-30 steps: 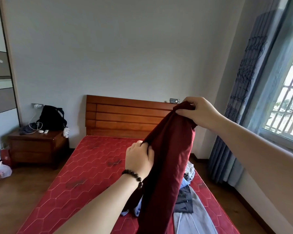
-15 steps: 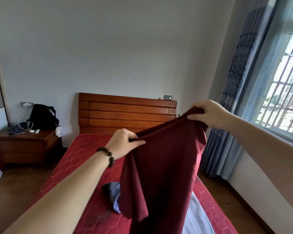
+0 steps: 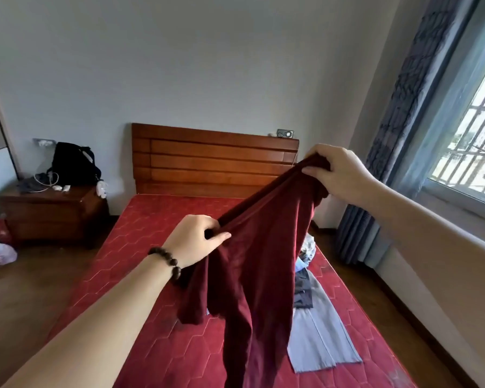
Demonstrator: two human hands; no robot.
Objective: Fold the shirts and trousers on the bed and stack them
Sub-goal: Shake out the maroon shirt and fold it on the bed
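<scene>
Change: since 0.5 s earlier the left hand (image 3: 192, 240) had dropped lower and nearer, so the dark red garment (image 3: 259, 264) slanted down from right to left.
Left hand: fingers curled, pinching the garment's upper edge; beaded bracelet (image 3: 167, 263) on the wrist.
Right hand (image 3: 335, 172): fingers curled round the bunched top end, held higher, level with the headboard (image 3: 213, 161).
Garment: hung in the air above the bed (image 3: 157, 275), its lower end out of frame.
Surface: bare red mattress with a hexagon pattern; grey trousers (image 3: 319, 337) and more clothes (image 3: 303, 281) lay along its right side.
Room: wooden nightstand (image 3: 49, 217) left, black bag (image 3: 72, 163) on it; curtain (image 3: 398, 130) and barred window (image 3: 473, 135) right.
Open room: left half of the mattress, wooden floor (image 3: 25, 289) on both sides.
Writing: none readable.
</scene>
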